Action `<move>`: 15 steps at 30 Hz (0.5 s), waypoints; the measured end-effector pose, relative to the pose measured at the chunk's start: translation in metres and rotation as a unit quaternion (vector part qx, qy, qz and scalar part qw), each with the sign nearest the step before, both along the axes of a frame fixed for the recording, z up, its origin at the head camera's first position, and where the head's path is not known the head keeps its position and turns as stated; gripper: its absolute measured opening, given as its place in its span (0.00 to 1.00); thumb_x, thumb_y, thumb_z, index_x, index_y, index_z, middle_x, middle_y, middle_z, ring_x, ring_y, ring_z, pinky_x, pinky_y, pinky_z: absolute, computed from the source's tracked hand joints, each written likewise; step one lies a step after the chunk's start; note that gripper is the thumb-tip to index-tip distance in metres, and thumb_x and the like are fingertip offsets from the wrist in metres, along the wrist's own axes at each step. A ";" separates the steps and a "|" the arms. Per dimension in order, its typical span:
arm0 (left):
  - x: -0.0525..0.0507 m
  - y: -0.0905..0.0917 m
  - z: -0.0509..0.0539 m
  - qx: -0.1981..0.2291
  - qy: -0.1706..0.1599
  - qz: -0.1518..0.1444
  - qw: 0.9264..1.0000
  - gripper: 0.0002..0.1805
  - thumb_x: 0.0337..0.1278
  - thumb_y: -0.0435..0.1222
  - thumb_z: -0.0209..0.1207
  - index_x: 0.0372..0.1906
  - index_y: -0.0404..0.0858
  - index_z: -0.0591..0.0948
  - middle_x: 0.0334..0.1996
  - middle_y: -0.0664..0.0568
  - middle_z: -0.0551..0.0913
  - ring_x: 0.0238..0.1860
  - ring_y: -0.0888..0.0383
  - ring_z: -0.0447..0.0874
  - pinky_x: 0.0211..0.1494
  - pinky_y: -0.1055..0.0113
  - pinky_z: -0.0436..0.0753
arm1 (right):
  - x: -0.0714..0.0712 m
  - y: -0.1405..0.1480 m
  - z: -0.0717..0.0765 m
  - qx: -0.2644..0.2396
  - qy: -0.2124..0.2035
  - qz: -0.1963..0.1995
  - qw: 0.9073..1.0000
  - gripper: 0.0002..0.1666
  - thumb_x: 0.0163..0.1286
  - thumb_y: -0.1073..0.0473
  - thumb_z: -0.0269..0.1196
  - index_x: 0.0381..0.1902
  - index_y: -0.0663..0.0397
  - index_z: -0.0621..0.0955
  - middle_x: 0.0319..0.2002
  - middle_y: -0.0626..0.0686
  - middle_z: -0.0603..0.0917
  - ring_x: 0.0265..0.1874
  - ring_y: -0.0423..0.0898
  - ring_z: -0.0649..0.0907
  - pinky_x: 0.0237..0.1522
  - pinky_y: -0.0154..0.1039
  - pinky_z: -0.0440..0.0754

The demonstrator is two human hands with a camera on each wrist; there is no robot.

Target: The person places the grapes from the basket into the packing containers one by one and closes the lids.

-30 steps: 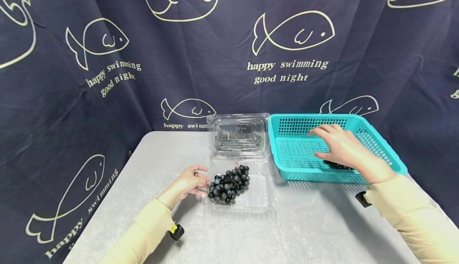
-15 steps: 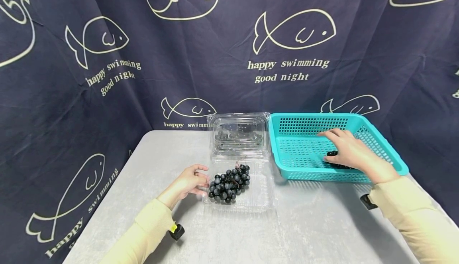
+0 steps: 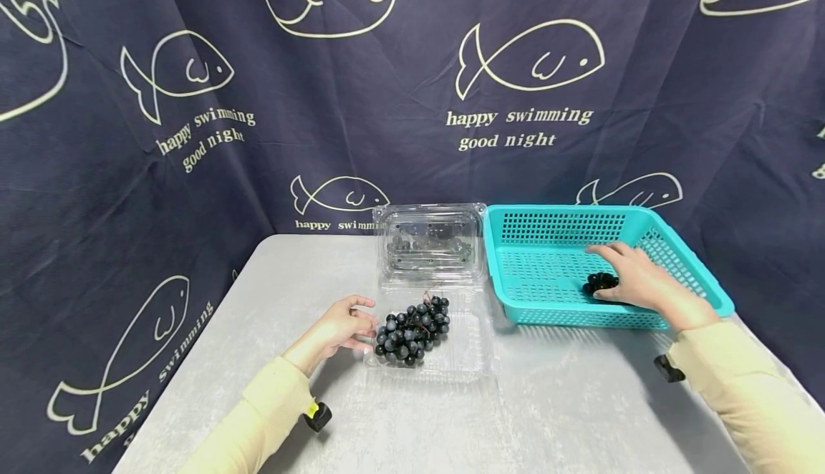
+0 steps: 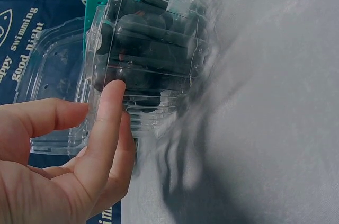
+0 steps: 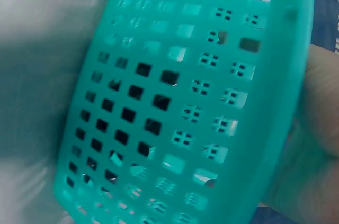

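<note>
A bunch of dark grapes (image 3: pixel 412 332) lies in the near half of a clear plastic container (image 3: pixel 467 345). Beside that half's left wall is my left hand (image 3: pixel 338 325), its fingers spread; in the left wrist view the left hand (image 4: pixel 79 166) has a fingertip against the clear wall (image 4: pixel 153 70). Inside the turquoise basket (image 3: pixel 538 314) are more dark grapes (image 3: pixel 598 282). My right hand (image 3: pixel 634 275) hangs over them, thumb low by the grapes and other fingers arched above. The right wrist view shows the basket's perforated side (image 5: pixel 175 113), hiding the grapes.
The container's other half (image 3: pixel 430 238) stands raised at the back, touching or nearly touching the basket's left side. A dark curtain (image 3: pixel 412 102) with fish drawings hangs behind the grey table (image 3: pixel 309 266).
My right hand has moved rightward inside the basket, and more of the grapes there shows beside its thumb. The left hand and the grapes in the container have stayed put.
</note>
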State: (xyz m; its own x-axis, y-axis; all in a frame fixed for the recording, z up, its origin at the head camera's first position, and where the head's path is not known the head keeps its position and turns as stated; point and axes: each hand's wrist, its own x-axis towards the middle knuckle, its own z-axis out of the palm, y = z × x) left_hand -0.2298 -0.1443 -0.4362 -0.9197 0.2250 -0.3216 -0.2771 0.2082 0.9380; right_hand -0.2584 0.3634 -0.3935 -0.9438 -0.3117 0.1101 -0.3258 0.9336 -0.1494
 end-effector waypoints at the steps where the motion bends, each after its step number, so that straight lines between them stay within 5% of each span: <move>1: 0.000 0.000 0.000 -0.001 0.000 0.000 1.000 0.31 0.48 0.21 0.54 0.62 0.28 0.64 0.48 0.31 0.74 0.37 0.49 0.82 0.35 0.57 0.85 | -0.001 0.002 -0.002 0.001 -0.002 -0.001 1.000 0.46 0.51 0.51 0.72 0.65 0.54 0.65 0.59 0.71 0.65 0.52 0.77 0.66 0.37 0.71 0.71; 15: 0.000 0.000 0.000 -0.006 0.007 0.001 1.000 0.30 0.50 0.22 0.54 0.62 0.28 0.64 0.46 0.33 0.75 0.37 0.50 0.82 0.34 0.57 0.85 | -0.013 0.016 -0.018 -0.017 -0.047 -0.028 0.998 0.50 0.51 0.51 0.72 0.67 0.57 0.62 0.61 0.74 0.59 0.53 0.80 0.60 0.38 0.74 0.68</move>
